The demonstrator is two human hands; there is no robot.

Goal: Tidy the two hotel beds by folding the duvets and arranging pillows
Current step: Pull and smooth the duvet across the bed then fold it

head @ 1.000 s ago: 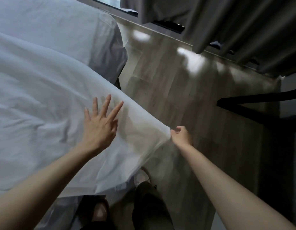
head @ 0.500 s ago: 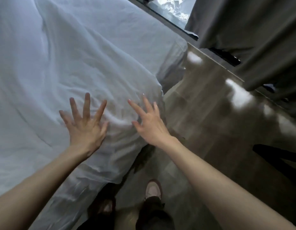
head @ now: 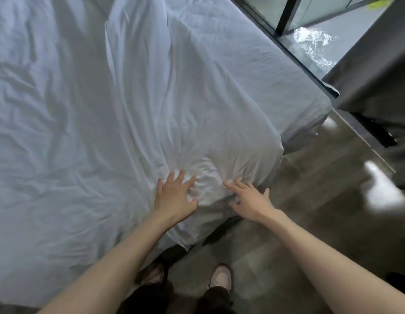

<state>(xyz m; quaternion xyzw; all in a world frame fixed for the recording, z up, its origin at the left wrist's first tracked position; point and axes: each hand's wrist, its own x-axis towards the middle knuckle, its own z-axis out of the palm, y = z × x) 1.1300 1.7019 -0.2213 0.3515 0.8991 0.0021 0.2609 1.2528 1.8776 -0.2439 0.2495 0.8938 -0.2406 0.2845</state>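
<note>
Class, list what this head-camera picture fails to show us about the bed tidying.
Pillows and second bed: head view, outside the frame.
Near bed corner: head view, covered by the duvet.
Palms of left hand and right hand: head view, face down on duvet.
Left shoe: head view, partly behind left forearm.

Hotel bedroom, white-sheeted bed (head: 253, 71), grey curtain (head: 378, 71), glossy wood floor (head: 321, 211)

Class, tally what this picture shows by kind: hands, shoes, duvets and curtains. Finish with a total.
Hands: 2 (left hand, right hand)
Shoes: 2 (left shoe, right shoe)
Duvets: 1 (white duvet)
Curtains: 1 (grey curtain)
Total: 6
</note>
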